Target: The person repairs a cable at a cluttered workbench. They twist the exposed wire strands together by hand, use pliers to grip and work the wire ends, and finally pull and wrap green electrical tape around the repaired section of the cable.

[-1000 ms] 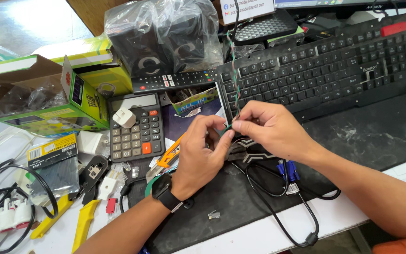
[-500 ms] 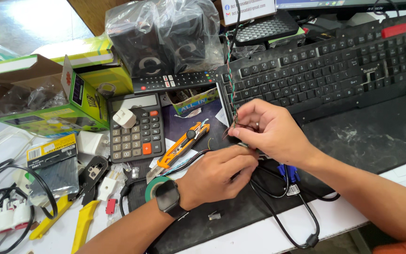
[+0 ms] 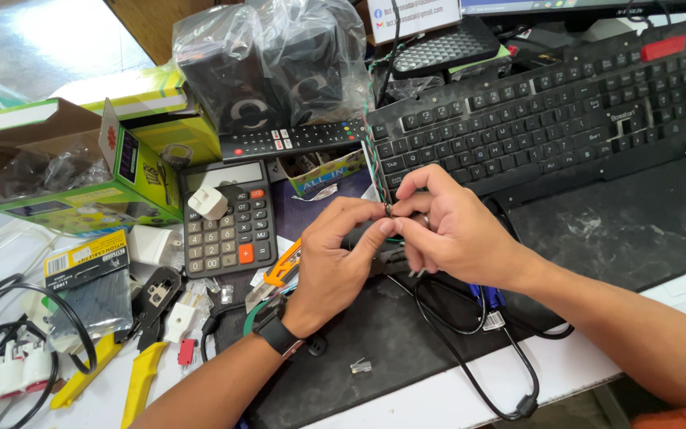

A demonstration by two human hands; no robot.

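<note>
A grey calculator with dark keys (image 3: pixel 225 216) lies on the tabletop (image 3: pixel 438 401), at 9 o'clock from the hands. The left hand (image 3: pixel 335 262), with a black watch (image 3: pixel 278 335) on its wrist, pinches a thin bunch of small coloured wires (image 3: pixel 388 210) between fingertips. The right hand (image 3: pixel 450 226) pinches the same wires from 3 o'clock. A big black keyboard (image 3: pixel 549 119) sits at 1 o'clock.

Black keyboard (image 3: pixel 549 119), black marbled mat (image 3: pixel 621 230), orange knife (image 3: pixel 283 266), green boxes (image 3: pixel 132 163), yellow pliers (image 3: pixel 140 381)
</note>
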